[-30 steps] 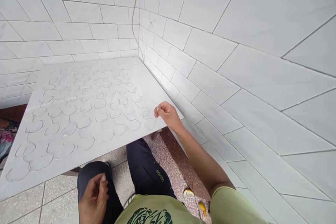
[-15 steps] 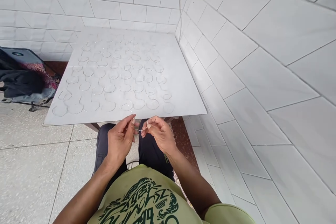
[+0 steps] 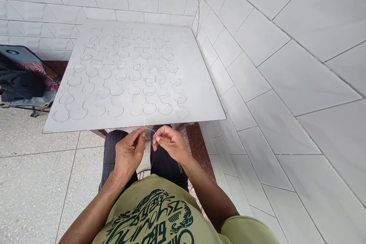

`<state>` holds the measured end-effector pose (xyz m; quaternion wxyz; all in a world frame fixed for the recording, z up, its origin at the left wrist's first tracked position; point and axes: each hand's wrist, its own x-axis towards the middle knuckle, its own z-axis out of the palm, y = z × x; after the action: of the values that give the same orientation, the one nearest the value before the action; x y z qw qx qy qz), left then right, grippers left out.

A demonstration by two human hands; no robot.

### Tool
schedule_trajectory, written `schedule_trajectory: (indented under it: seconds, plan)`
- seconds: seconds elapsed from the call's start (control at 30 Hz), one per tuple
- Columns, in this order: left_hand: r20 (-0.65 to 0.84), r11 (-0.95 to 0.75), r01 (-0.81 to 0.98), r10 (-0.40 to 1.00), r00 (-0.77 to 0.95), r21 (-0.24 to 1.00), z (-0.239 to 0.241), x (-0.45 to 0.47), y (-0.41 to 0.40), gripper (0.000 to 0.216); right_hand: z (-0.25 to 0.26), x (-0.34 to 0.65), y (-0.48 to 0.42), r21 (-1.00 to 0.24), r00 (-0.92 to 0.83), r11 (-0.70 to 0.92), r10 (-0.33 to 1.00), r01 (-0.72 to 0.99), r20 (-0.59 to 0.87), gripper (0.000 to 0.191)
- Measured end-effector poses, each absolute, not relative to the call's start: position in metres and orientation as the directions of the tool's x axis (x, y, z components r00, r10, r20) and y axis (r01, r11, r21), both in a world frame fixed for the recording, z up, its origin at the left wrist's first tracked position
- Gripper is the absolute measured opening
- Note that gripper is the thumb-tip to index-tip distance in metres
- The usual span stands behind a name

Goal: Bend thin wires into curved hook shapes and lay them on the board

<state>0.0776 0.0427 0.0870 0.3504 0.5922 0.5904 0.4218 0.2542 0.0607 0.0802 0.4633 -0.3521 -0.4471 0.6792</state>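
Observation:
A thin bent piece of wire (image 3: 150, 131) is pinched between both my hands just in front of the near edge of a white board (image 3: 200, 95). My left hand (image 3: 128, 154) grips its left end with thumb and fingers closed. My right hand (image 3: 170, 144) pinches the right end. Several S-shaped wire pieces (image 3: 134, 80) lie in rows across the board. My knees in dark trousers are below the hands.
White tiled walls (image 3: 271, 65) close in on the right and behind the board. A folding chair with dark bags (image 3: 20, 80) stands at the left. A cord (image 3: 198, 0) hangs down in the wall corner. Speckled floor (image 3: 34, 183) lies to the left.
My right hand left the board's right edge and met my left hand over my lap; both now hold one wire. The view swung left and down.

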Motion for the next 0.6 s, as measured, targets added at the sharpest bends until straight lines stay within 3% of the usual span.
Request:
schedule_trajectory:
  seconds: [0.23, 0.6]
  plan:
    - [0.012, 0.009, 0.342, 0.998, -0.058, 0.940, 0.084, 0.078, 0.040, 0.028, 0.080, 0.261, 0.056, -0.948, -0.322, -0.137, 0.946, -0.289, -0.038, 0.026]
    - [-0.166, 0.166, -0.026, 0.986, 0.008, 0.986, 0.094, 0.075, 0.044, 0.025, 0.069, 0.254, 0.049, -0.912, -0.309, -0.166, 0.950, -0.375, -0.046, 0.023]
